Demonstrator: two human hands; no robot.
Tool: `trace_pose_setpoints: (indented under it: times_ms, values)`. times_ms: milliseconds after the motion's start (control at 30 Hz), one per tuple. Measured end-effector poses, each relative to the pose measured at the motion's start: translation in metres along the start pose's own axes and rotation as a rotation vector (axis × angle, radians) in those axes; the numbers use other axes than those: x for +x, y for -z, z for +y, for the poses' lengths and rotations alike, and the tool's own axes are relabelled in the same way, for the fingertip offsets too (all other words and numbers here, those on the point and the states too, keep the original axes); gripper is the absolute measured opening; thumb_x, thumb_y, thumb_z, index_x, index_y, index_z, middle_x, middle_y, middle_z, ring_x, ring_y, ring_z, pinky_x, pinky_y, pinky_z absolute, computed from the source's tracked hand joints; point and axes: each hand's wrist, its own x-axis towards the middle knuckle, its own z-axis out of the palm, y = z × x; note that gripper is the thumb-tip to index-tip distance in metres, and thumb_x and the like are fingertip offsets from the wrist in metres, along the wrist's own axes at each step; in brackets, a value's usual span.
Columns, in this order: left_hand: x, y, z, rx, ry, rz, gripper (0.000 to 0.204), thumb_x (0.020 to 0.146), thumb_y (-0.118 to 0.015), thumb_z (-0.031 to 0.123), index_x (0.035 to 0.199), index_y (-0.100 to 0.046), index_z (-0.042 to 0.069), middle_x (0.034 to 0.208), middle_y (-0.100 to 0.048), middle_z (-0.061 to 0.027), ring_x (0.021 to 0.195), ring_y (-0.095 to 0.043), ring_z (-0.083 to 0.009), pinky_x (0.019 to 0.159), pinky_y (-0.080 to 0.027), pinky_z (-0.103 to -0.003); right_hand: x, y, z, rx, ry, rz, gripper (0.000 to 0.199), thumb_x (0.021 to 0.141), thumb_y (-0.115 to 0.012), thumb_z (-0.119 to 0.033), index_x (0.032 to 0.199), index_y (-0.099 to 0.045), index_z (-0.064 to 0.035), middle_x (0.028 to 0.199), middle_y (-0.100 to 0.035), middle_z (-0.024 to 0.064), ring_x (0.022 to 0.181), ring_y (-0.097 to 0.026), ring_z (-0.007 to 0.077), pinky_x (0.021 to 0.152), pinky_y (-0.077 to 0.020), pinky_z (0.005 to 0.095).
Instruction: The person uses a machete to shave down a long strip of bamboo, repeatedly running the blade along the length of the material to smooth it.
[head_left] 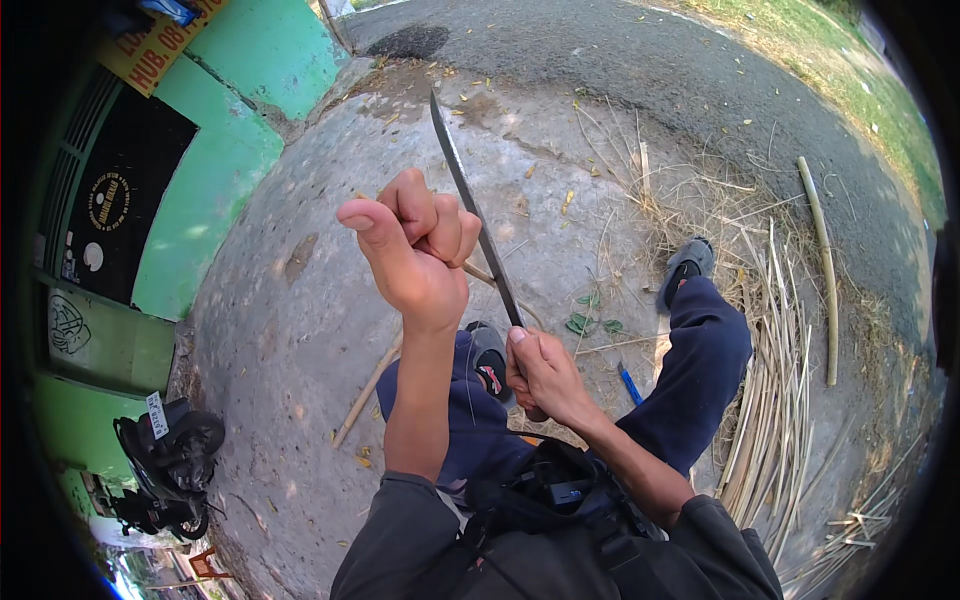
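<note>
My right hand [545, 378] grips the handle of a machete [470, 195]. Its long dark blade points up and away, tilting left, with a pale edge on one side. To the left of the blade, my left hand [415, 245] is raised with its fingers curled in and the thumb sticking out. Those fingers pass close beside the blade; whether they touch it, or hold anything, I cannot tell. A thin brownish strip [481, 274] shows just below them, passing behind the blade. On the ground lies a blue tool or knife [629, 384] between my legs.
Many split pale strips [775, 400] lie piled at my right, beside a long pole [822, 270]. Another stick [366, 390] lies left of my leg. Green leaves [590, 318] rest on the concrete. A motorcycle [170, 465] stands by the green wall [215, 190] at left.
</note>
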Motion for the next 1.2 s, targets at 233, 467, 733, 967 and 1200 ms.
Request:
trace_pose_setpoints:
  times_ms: [233, 467, 733, 967, 1200]
  values:
    - [-0.007, -0.004, 0.001, 0.05, -0.057, 0.116, 0.066, 0.1, -0.029, 0.076, 0.071, -0.019, 0.018, 0.051, -0.012, 0.0077, 0.045, -0.002, -0.0055, 0.043, -0.005, -0.029, 0.005, -0.003, -0.009, 0.11, -0.032, -0.044, 0.045, 0.11, -0.045, -0.044, 0.081, -0.044, -0.0095, 0.057, -0.043, -0.0015, 0.043, -0.039, 0.0072, 0.04, -0.033, 0.0262]
    - [-0.009, 0.005, 0.002, 0.035, -0.062, 0.108, 0.067, 0.099, -0.03, 0.078, 0.071, -0.019, 0.018, 0.05, -0.012, 0.0072, 0.045, -0.002, -0.0062, 0.043, -0.005, -0.029, 0.02, 0.018, 0.011, 0.013, -0.087, -0.014, 0.045, 0.11, -0.047, -0.043, 0.079, -0.045, -0.0094, 0.057, -0.043, -0.0023, 0.043, -0.04, 0.0074, 0.04, -0.033, 0.0268]
    - [-0.007, 0.009, 0.003, 0.026, -0.073, 0.151, 0.067, 0.099, -0.031, 0.078, 0.071, -0.019, 0.018, 0.051, -0.012, 0.0072, 0.046, -0.002, -0.007, 0.044, -0.005, -0.03, 0.027, 0.009, 0.015, -0.061, -0.01, 0.011, 0.046, 0.109, -0.048, -0.043, 0.078, -0.044, -0.009, 0.057, -0.044, -0.0019, 0.042, -0.039, 0.008, 0.039, -0.0321, 0.0269]
    - [-0.012, 0.018, 0.006, 0.043, -0.1, 0.189, 0.068, 0.098, -0.033, 0.079, 0.071, -0.018, 0.018, 0.052, -0.01, 0.0072, 0.048, -0.001, -0.0072, 0.045, -0.005, -0.03, 0.033, 0.013, 0.028, 0.054, -0.181, 0.019, 0.047, 0.108, -0.049, -0.045, 0.077, -0.041, -0.0107, 0.056, -0.04, -0.0025, 0.042, -0.037, 0.0066, 0.038, -0.0304, 0.0266]
    - [-0.004, 0.014, 0.003, 0.091, -0.139, 0.242, 0.069, 0.097, -0.035, 0.08, 0.07, -0.018, 0.019, 0.053, -0.009, 0.0073, 0.048, -0.001, -0.0071, 0.045, -0.004, -0.03, 0.05, 0.048, 0.084, -0.126, -0.105, 0.067, 0.047, 0.108, -0.048, -0.044, 0.078, -0.045, -0.0092, 0.056, -0.043, -0.0013, 0.042, -0.039, 0.0083, 0.039, -0.0322, 0.0274]
